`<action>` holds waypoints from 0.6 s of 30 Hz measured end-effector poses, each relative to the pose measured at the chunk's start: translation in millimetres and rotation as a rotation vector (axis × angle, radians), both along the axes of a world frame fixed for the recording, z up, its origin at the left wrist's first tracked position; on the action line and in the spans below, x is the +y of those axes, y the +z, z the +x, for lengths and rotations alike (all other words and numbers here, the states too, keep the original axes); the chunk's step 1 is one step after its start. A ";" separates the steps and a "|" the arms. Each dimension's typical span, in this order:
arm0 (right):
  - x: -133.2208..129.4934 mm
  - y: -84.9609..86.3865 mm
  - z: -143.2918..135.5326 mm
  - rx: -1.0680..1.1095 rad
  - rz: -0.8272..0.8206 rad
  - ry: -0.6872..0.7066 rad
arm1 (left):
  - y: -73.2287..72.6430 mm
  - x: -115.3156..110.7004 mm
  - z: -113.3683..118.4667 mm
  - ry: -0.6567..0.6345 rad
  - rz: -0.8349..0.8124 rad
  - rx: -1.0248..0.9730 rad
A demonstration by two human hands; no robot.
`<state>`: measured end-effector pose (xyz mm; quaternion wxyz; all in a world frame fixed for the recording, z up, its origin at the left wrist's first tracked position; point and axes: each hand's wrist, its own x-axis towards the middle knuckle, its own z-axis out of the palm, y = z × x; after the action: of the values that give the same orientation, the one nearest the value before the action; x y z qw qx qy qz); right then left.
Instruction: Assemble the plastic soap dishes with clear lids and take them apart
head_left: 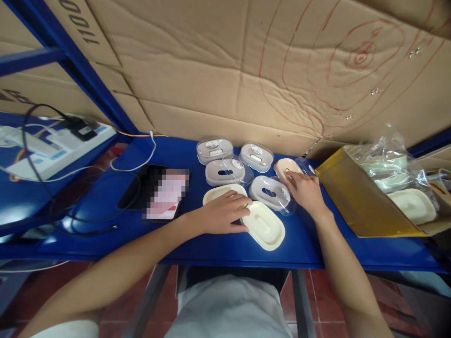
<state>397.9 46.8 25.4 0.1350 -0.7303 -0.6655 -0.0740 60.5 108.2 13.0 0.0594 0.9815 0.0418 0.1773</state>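
Note:
On the blue table lie two cream oval trays. My left hand (225, 212) rests over the rear cream tray (225, 190), its fingertips at the left edge of the front cream tray (264, 225); the fingers are bent, and whether they grip an edge is unclear. My right hand (305, 190) reaches to a beige oval case (284, 165), fingers on its near side, partly covering it. Between the hands sits a grey case with a clear cover (271, 193). Three more grey cases stand behind: one (225, 172), one (215, 149) and one (256, 156).
A cardboard box (366, 202) with plastic-wrapped pale green pieces and a cream tray (414, 206) stands at the right. A phone (167, 195) lies at the left, beside cables and a white power strip (70, 150). Cardboard (197, 61) walls the back.

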 end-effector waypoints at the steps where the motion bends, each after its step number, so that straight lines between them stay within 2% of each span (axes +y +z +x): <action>1: -0.6 0.6 -1.4 -0.002 -0.005 0.004 | 0.6 0.2 0.0 0.003 -0.006 0.005; 11: 4.2 -7.5 -0.5 0.056 0.042 -0.034 | 1.9 0.5 -0.4 0.025 -0.063 0.036; 18: -0.7 -2.9 4.5 0.078 -0.018 0.003 | 0.4 -0.9 -1.6 0.011 -0.084 0.044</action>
<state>402.4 46.1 22.5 0.1543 -0.7329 -0.6615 -0.0393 58.9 107.3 13.4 0.0986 0.9816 0.0557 0.1540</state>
